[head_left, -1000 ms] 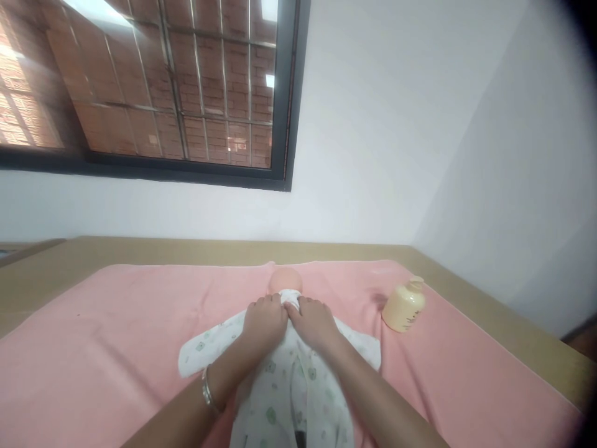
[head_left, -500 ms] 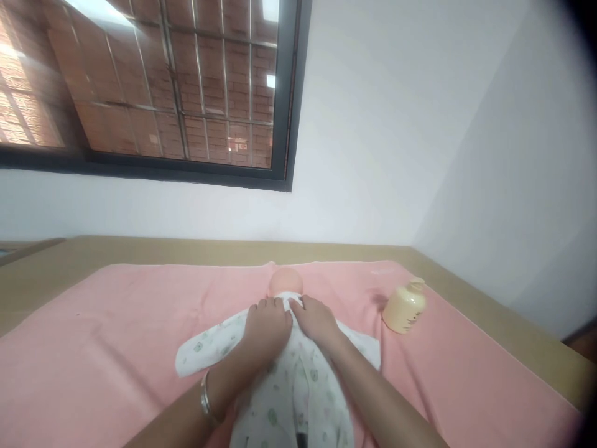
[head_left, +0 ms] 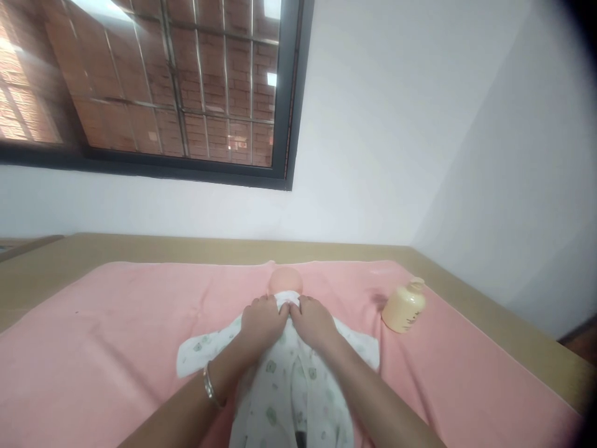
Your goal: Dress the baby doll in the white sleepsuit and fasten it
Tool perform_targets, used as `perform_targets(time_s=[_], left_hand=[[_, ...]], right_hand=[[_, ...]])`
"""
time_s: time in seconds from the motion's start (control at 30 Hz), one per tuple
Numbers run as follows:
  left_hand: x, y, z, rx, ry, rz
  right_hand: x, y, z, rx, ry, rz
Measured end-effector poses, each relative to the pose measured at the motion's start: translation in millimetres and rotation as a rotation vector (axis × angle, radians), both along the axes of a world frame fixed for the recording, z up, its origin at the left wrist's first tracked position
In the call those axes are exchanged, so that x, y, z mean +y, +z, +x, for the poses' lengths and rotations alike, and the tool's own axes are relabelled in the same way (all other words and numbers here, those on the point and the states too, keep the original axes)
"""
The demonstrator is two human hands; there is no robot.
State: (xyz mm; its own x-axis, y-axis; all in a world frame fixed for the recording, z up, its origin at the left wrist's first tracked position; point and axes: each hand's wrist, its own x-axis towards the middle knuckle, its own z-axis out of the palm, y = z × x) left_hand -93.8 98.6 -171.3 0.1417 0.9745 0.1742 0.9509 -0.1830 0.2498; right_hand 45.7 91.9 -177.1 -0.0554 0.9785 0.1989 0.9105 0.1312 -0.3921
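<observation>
A doll [head_left: 285, 280] lies on its back, its bald head at the far end, wearing a white baby romper [head_left: 273, 379] with a small green print. Both sleeves spread out sideways. At the neckline, my left hand [head_left: 263, 320] curls its fingers over the collar, thumb pointing inward. My right hand [head_left: 314, 320] grips the other side of the collar, and the two thumbs nearly meet in the middle. Whatever fastening lies under the thumbs is hidden. A dark patch shows low on the romper's front.
A pink blanket [head_left: 135, 323] with a few creases covers much of the tan surface [head_left: 186, 247]. On its right side stands a pale yellow pump-top bottle [head_left: 403, 308], slightly tilted in view. Behind rise a white wall [head_left: 364, 137] and a barred window [head_left: 205, 93].
My left hand has shifted slightly and its thumb has come closer to the right thumb at the collar. The doll and bottle stay where they were.
</observation>
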Motion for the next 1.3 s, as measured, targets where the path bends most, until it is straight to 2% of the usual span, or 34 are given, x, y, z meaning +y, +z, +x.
perform_targets(time_s=[0.23,0.7,0.8,0.9,0.97,1.07,1.13,1.17,1.2,1.23,1.3], left_hand=[[3,-1.5,-3,-0.107,0.009,-0.059],[3,-4.9,-1,-0.115,0.008,-0.008],[6,-0.3,-10,-0.205,-0.041,-0.037],[16,10.4,-28,-0.364,-0.129,-0.172],[22,18.7,-36,-0.356,-0.077,-0.219],[18,24.1,-31,-0.223,0.058,-0.057],[1,18.2,-14,-0.176,-0.06,0.14],[-12,12.2,-3,-0.163,-0.265,0.245],[-26,4.9,9,-0.141,-0.529,0.342],[-41,-3.1,20,-0.13,-0.655,0.364],[-69,-18.5,39,-0.111,-0.825,0.375]], right_hand=[[8,0.2,9,0.079,-0.017,-0.139],[11,-12.2,11,0.139,-0.023,-0.072],[12,-11.1,15,0.182,-0.022,-0.085],[14,-9.0,27,0.248,0.051,-0.108],[18,-6.7,39,0.24,0.079,-0.094],[22,0.8,56,0.188,-0.028,0.031],[21,10.0,62,0.24,-0.091,0.176],[18,15.6,62,0.287,-0.09,0.253],[13,21.4,61,0.335,-0.067,0.329],[7,27.1,58,0.374,-0.026,0.4],[-6,36.4,50,0.391,0.085,0.527]])
